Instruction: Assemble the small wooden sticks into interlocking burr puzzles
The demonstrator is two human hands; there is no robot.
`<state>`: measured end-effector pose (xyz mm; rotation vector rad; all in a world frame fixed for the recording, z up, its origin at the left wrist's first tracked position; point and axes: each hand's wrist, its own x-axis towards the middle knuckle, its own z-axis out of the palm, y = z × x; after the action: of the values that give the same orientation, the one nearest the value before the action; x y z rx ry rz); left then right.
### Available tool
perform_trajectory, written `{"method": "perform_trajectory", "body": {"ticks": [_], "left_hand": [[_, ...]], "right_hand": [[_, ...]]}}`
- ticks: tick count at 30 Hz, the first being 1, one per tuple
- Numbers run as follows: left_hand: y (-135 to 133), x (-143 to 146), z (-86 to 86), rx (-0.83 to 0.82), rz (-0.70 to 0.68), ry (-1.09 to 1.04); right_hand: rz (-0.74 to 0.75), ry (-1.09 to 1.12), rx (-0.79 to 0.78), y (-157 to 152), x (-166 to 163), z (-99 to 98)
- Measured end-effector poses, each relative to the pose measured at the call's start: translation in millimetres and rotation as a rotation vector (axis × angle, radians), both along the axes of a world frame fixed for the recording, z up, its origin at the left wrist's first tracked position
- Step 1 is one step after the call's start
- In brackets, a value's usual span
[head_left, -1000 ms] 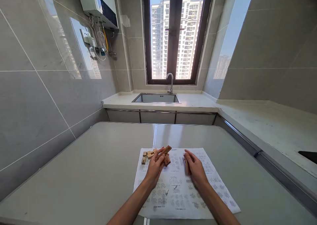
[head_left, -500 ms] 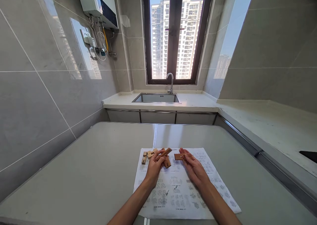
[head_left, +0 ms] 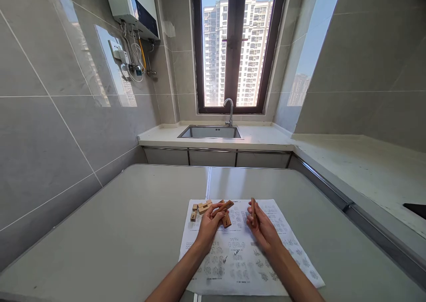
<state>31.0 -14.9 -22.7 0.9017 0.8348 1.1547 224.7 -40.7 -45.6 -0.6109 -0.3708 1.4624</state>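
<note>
Head view: the person's left hand (head_left: pixel 209 228) grips a slanted wooden bar (head_left: pixel 228 205), with a second piece (head_left: pixel 226 221) hanging just below it; whether that one is gripped too cannot be told. The right hand (head_left: pixel 265 229) pinches a wooden strip (head_left: pixel 253 204), its end pointing up. Both hands are over the printed sheet (head_left: pixel 246 262), loose blocks (head_left: pixel 204 208) just beyond the left. Turning the strip well calls for a light fingertip pinch, its ends uncovered, the left hand steady.
</note>
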Motion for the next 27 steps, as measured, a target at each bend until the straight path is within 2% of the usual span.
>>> {"method": "perform_trajectory", "body": {"ticks": [3, 6, 10, 16, 20, 27], "left_hand": [[-1, 1, 1.8, -0.006, -0.012, 0.017], [-3, 1, 4.7, -0.014, -0.058, 0.027], [-8, 1, 7.4, -0.018, -0.161, 0.024], [-10, 1, 5.3, 0.003, -0.345, 0.005], [-10, 0, 3.0, 0.018, -0.399, -0.012], [-11, -1, 3.2, 0.027, -0.415, 0.007]], "right_hand": [[0.111, -0.075, 0.035, -7, -4, 10.4], [0.128, -0.197, 0.078, -10, -8, 17.2], [0.173, -0.315, 0.129, -11, -14, 16.3], [0.313, -0.43, 0.122, -13, -13, 12.5], [0.327, -0.434, 0.128, -14, -11, 16.4], [0.308, -0.489, 0.146, -16, -13, 18.5]]}}
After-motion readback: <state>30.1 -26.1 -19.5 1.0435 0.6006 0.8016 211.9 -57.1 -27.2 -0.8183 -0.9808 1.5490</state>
